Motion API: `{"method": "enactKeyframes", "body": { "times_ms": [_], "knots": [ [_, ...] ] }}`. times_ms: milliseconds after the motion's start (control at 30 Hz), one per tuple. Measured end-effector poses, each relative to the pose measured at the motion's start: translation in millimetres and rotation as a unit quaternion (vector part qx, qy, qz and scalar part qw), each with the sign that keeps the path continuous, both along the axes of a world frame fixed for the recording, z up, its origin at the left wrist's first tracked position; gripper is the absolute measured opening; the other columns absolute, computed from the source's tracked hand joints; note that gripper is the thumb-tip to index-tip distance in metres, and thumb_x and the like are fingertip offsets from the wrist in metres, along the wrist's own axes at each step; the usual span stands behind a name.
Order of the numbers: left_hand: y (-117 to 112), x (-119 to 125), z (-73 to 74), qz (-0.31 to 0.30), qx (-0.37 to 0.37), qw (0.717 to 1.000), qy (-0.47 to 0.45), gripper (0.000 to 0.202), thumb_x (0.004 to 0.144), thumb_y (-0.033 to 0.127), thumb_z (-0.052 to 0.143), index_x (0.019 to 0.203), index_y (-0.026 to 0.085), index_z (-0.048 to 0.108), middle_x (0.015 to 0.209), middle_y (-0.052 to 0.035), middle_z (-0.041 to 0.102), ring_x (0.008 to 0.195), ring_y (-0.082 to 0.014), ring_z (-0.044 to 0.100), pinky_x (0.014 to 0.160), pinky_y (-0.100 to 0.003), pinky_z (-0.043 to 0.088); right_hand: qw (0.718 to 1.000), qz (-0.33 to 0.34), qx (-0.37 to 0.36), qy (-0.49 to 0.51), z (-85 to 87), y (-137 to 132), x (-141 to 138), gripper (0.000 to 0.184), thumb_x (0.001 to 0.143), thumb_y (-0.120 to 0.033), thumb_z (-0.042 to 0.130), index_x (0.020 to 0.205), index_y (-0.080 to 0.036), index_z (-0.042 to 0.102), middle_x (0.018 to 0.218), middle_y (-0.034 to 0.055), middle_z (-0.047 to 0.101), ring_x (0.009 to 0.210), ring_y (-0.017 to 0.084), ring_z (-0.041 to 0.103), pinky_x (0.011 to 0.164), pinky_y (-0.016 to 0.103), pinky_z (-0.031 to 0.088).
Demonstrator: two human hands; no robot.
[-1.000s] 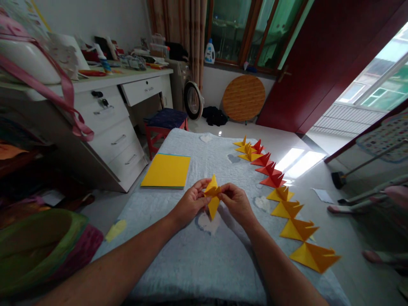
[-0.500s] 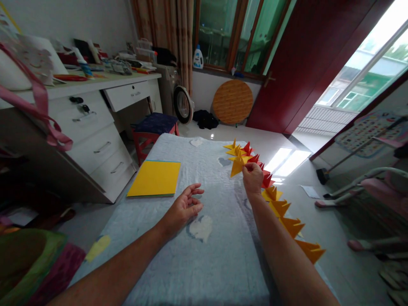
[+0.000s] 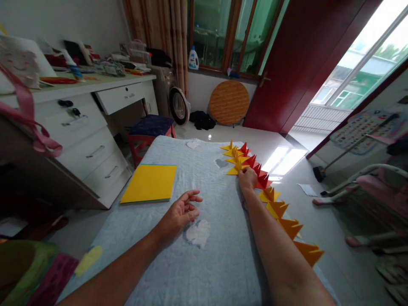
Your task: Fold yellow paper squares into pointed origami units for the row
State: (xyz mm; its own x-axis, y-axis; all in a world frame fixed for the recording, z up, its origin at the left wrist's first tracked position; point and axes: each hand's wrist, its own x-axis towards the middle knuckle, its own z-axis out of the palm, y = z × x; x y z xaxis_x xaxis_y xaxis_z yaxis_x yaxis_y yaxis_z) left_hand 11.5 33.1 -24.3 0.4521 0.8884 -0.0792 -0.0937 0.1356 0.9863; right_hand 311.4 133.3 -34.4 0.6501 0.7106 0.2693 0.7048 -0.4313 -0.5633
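Observation:
My right hand (image 3: 248, 178) has its fingertips pinched at the edge of a yellow origami crane (image 3: 236, 169), which sits on the cloth at the near end of a short yellow row. Beside that row runs a line of red origami cranes (image 3: 251, 161), partly hidden by my hand. Several orange origami cranes (image 3: 289, 227) continue toward me along the right edge. Above the cloth, my left hand (image 3: 182, 211) is open with loosely curled fingers and holds nothing. A stack of square paper (image 3: 149, 183), yellow on top, lies to its left.
A pale blue cloth (image 3: 204, 280) with white patches covers the table. White drawers (image 3: 87, 144) and a red stool (image 3: 149, 129) stand to the left. Right of the table are a pink chair (image 3: 379, 189) and a broom (image 3: 319, 173).
My right hand has lowered the yellow crane onto the cloth, where it now stands in line with the others. My left hand stays open, and the view has shifted slightly.

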Motion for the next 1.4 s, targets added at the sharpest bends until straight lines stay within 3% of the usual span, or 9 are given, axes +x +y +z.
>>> {"method": "enactKeyframes", "body": {
  "times_ms": [367,600,800,1233,1300,1400],
  "knots": [
    [0.1,-1.1,1.1,-0.016,-0.007,1.000,0.005,0.053,0.078,0.031,0.072,0.128,0.023,0.055,0.117,-0.0083,0.061,0.072,-0.0110,0.054,0.065,-0.026,0.046,0.999,-0.018,-0.032,-0.026,9.9,4.6,5.7,0.022,0.085,-0.026,0.055,0.089,-0.019,0.075,0.090,0.0131,0.075,0.082,0.024,0.067,0.072,0.031,0.048],
    [-0.3,-2.8,-0.2,-0.021,-0.004,1.000,-0.003,0.050,0.079,0.028,0.071,0.127,0.023,0.057,0.114,-0.0070,0.063,0.072,-0.0106,0.053,0.068,-0.026,0.046,0.998,-0.014,-0.053,-0.025,5.8,8.3,3.1,0.020,0.083,-0.029,0.060,0.086,-0.019,0.076,0.083,0.0146,0.074,0.081,0.026,0.069,0.071,0.033,0.050],
    [-1.8,-2.5,4.8,0.006,0.002,1.000,0.004,0.040,0.077,0.031,0.073,0.115,0.020,0.065,0.099,-0.0066,0.068,0.076,-0.0139,0.057,0.066,-0.025,0.047,0.997,-0.007,-0.067,-0.032,6.6,5.1,2.1,0.024,0.085,-0.030,0.057,0.089,-0.017,0.077,0.087,0.0165,0.075,0.084,0.028,0.070,0.073,0.034,0.050],
    [-4.0,-8.5,14.8,0.085,0.113,0.986,0.088,0.023,0.082,0.035,0.066,0.096,0.017,0.072,0.083,-0.0056,0.072,0.078,-0.0192,0.064,0.073,-0.030,0.048,0.997,-0.021,-0.068,-0.026,13.0,7.1,3.1,0.021,0.079,-0.025,0.059,0.089,-0.016,0.076,0.087,0.0181,0.074,0.086,0.030,0.070,0.073,0.036,0.050],
    [-4.0,-10.1,16.5,0.124,0.157,0.972,0.123,0.020,0.083,0.033,0.063,0.094,0.018,0.071,0.083,-0.0049,0.071,0.077,-0.0190,0.064,0.073,-0.030,0.048,0.997,-0.018,-0.071,-0.018,11.1,8.7,2.8,0.018,0.077,-0.025,0.061,0.084,-0.017,0.076,0.084,0.0177,0.074,0.085,0.030,0.070,0.072,0.036,0.050],
    [1.1,-16.4,20.1,0.198,0.247,0.930,0.188,0.016,0.086,0.029,0.059,0.094,0.019,0.069,0.087,-0.0044,0.070,0.079,-0.0190,0.063,0.077,-0.031,0.049,0.998,-0.012,-0.064,-0.007,8.0,7.4,1.4,0.016,0.077,-0.027,0.062,0.080,-0.017,0.075,0.082,0.0167,0.073,0.084,0.030,0.069,0.071,0.036,0.050]
  ]
}}
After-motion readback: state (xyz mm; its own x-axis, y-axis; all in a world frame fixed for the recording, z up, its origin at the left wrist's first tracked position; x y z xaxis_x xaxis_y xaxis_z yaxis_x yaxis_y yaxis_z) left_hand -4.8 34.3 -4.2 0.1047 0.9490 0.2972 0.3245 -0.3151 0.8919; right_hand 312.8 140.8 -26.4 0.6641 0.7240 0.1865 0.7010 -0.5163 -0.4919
